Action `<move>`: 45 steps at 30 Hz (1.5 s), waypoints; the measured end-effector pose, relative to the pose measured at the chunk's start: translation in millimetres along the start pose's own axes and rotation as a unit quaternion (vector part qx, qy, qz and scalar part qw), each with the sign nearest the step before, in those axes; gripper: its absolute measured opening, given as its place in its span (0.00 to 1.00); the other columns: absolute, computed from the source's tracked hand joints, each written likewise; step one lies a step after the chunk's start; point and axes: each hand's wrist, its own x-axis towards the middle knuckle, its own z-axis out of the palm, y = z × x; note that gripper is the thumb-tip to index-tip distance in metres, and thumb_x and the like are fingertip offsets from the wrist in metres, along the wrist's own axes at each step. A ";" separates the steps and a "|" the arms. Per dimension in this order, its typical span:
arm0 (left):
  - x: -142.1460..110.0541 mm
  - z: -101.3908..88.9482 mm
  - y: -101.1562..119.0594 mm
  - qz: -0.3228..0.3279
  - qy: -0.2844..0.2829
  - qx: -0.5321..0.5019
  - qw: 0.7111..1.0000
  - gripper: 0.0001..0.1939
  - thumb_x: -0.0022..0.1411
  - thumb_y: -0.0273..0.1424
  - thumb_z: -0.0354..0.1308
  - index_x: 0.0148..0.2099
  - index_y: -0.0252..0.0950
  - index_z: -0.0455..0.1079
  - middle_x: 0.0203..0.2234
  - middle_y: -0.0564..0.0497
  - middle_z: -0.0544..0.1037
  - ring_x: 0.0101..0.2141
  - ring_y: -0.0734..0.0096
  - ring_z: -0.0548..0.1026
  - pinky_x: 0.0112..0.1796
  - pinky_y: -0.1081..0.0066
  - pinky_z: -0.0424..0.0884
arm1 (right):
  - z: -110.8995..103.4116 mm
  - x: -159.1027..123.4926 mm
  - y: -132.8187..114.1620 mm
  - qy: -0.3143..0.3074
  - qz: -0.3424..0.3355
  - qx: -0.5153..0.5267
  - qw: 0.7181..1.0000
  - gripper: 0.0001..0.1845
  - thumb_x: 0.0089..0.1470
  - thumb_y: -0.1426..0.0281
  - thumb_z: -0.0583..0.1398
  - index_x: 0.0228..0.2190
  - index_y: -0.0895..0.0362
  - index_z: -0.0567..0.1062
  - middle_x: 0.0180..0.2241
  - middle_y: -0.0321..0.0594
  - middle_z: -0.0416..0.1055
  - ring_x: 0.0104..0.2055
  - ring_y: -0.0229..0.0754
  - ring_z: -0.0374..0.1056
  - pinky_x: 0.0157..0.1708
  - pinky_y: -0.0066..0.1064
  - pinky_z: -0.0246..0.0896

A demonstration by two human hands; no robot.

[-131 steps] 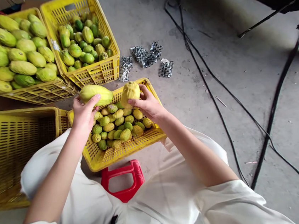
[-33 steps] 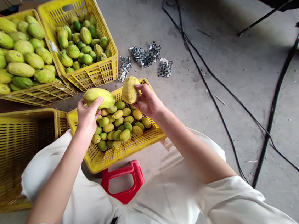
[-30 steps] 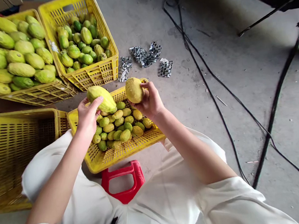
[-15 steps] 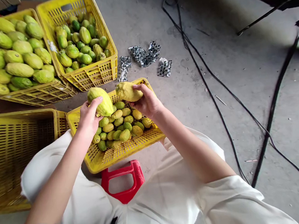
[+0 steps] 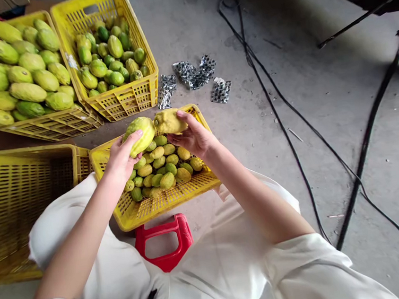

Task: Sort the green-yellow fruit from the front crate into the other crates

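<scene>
My left hand (image 5: pixel 121 158) is closed around a large, ribbed yellow-green fruit (image 5: pixel 141 133) that looks like a citron. My right hand (image 5: pixel 198 137) grips a bumpy, yellower fruit (image 5: pixel 170 121) of the same kind, with the thumb on top and the fingers beneath. The two fruits are held end to end, so close that they seem to touch. Below them a yellow plastic crate (image 5: pixel 149 214) stands between my knees. Several smaller green and yellow fruits (image 5: pixel 167 180) lie on its floor, partly hidden by my hands.
Two yellow crates at the upper left hold large fruits (image 5: pixel 28 91) and smaller green ones (image 5: pixel 115 46). Another yellow crate (image 5: pixel 21 187) stands by my left knee. A red plastic stool (image 5: pixel 168 260) shows between my legs. Crumpled silvery wrappers (image 5: pixel 195 74) and black cables (image 5: pixel 278 86) lie on the floor.
My left hand has moved slightly right and tilted its fruit, closing the gap to the other one. The right hand and its fruit have barely moved.
</scene>
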 end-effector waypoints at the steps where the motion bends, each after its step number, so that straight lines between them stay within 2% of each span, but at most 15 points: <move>1: -0.8 0.4 0.1 0.000 0.006 -0.004 1.000 0.26 0.46 0.39 0.84 0.42 0.39 0.76 0.39 0.49 0.84 0.43 0.59 0.83 0.36 0.67 0.76 | -0.1 0.4 -0.1 -0.005 0.005 0.005 1.000 0.25 0.56 0.49 0.79 0.41 0.50 0.78 0.37 0.37 0.81 0.43 0.45 0.78 0.51 0.41 0.81; 4: -1.2 0.2 -0.3 0.004 0.015 -0.007 1.000 0.25 0.48 0.38 0.83 0.44 0.39 0.77 0.43 0.47 0.85 0.45 0.57 0.83 0.39 0.63 0.78 | 0.0 3.1 0.5 -0.010 -0.004 0.028 1.000 0.24 0.53 0.53 0.81 0.40 0.49 0.78 0.39 0.37 0.83 0.44 0.44 0.78 0.48 0.36 0.81; 8: 1.2 -1.0 -0.6 0.016 -0.004 0.005 1.000 0.29 0.45 0.38 0.85 0.45 0.41 0.74 0.43 0.48 0.84 0.46 0.56 0.84 0.45 0.58 0.80 | 1.9 7.9 2.1 0.002 -0.053 0.021 0.998 0.24 0.51 0.52 0.82 0.39 0.46 0.78 0.40 0.38 0.84 0.51 0.48 0.81 0.40 0.32 0.80; 12: 1.2 -0.2 -0.6 0.044 0.009 -0.009 0.999 0.33 0.40 0.36 0.86 0.41 0.42 0.69 0.41 0.49 0.83 0.42 0.59 0.83 0.39 0.63 0.78 | 3.1 10.0 3.6 0.011 -0.061 0.021 0.998 0.22 0.54 0.51 0.80 0.39 0.48 0.79 0.42 0.42 0.85 0.54 0.51 0.83 0.44 0.36 0.83; 18: 2.0 -1.2 -3.3 0.056 -0.001 0.003 0.998 0.32 0.37 0.35 0.87 0.42 0.41 0.72 0.44 0.48 0.84 0.43 0.61 0.82 0.36 0.69 0.73 | 1.9 8.0 4.3 -0.015 -0.029 0.039 0.999 0.20 0.57 0.52 0.76 0.43 0.49 0.79 0.43 0.42 0.86 0.56 0.53 0.84 0.54 0.43 0.86; 23: 5.2 0.2 -3.7 0.060 0.036 -0.031 0.997 0.37 0.34 0.31 0.87 0.46 0.42 0.73 0.44 0.50 0.84 0.42 0.64 0.82 0.35 0.71 0.73 | 1.5 7.2 2.2 0.002 -0.018 0.021 1.000 0.18 0.60 0.55 0.74 0.46 0.49 0.80 0.42 0.39 0.85 0.57 0.52 0.84 0.51 0.42 0.85; 25: 5.4 1.0 -2.7 0.064 0.032 -0.038 0.997 0.35 0.35 0.31 0.87 0.45 0.42 0.73 0.44 0.50 0.85 0.43 0.64 0.82 0.35 0.72 0.73 | 0.9 7.8 1.8 0.007 -0.019 0.009 1.000 0.18 0.61 0.54 0.74 0.47 0.48 0.80 0.43 0.38 0.84 0.58 0.54 0.83 0.49 0.42 0.84; 31: 4.4 -2.1 -1.8 0.048 -0.008 -0.037 0.998 0.32 0.42 0.39 0.85 0.45 0.43 0.72 0.47 0.49 0.86 0.53 0.54 0.85 0.47 0.63 0.81 | -2.1 11.3 4.0 -0.003 -0.019 -0.012 1.000 0.24 0.55 0.49 0.77 0.44 0.48 0.78 0.44 0.41 0.83 0.60 0.58 0.81 0.48 0.44 0.83; 34: 4.9 -4.1 -2.1 0.036 -0.021 -0.050 0.998 0.33 0.42 0.37 0.86 0.46 0.45 0.71 0.50 0.49 0.87 0.54 0.52 0.85 0.48 0.60 0.83 | -4.1 13.4 5.2 -0.010 -0.024 -0.017 1.000 0.23 0.56 0.50 0.77 0.43 0.47 0.78 0.43 0.40 0.83 0.59 0.58 0.81 0.50 0.45 0.83; 37: 4.9 -3.9 -1.3 0.027 -0.029 -0.048 0.998 0.34 0.40 0.36 0.86 0.46 0.46 0.72 0.50 0.47 0.87 0.55 0.47 0.86 0.47 0.56 0.86 | -4.5 13.8 5.1 -0.013 -0.029 -0.010 0.999 0.20 0.56 0.54 0.76 0.43 0.48 0.79 0.43 0.39 0.83 0.58 0.54 0.81 0.51 0.43 0.82; 42: 2.6 -0.1 0.0 0.015 -0.038 -0.039 0.998 0.32 0.39 0.34 0.85 0.44 0.42 0.73 0.45 0.48 0.86 0.54 0.46 0.85 0.51 0.50 0.86 | -0.5 8.3 4.3 -0.011 -0.043 -0.019 0.999 0.20 0.53 0.55 0.77 0.42 0.48 0.79 0.44 0.39 0.84 0.55 0.49 0.82 0.46 0.36 0.81; 45: 1.6 1.5 0.6 -0.001 -0.044 -0.032 0.999 0.27 0.41 0.32 0.83 0.40 0.41 0.74 0.40 0.47 0.85 0.53 0.46 0.85 0.52 0.50 0.86 | 0.5 5.6 4.9 -0.003 -0.052 -0.024 0.998 0.24 0.50 0.53 0.79 0.42 0.48 0.79 0.43 0.38 0.84 0.49 0.47 0.81 0.41 0.33 0.79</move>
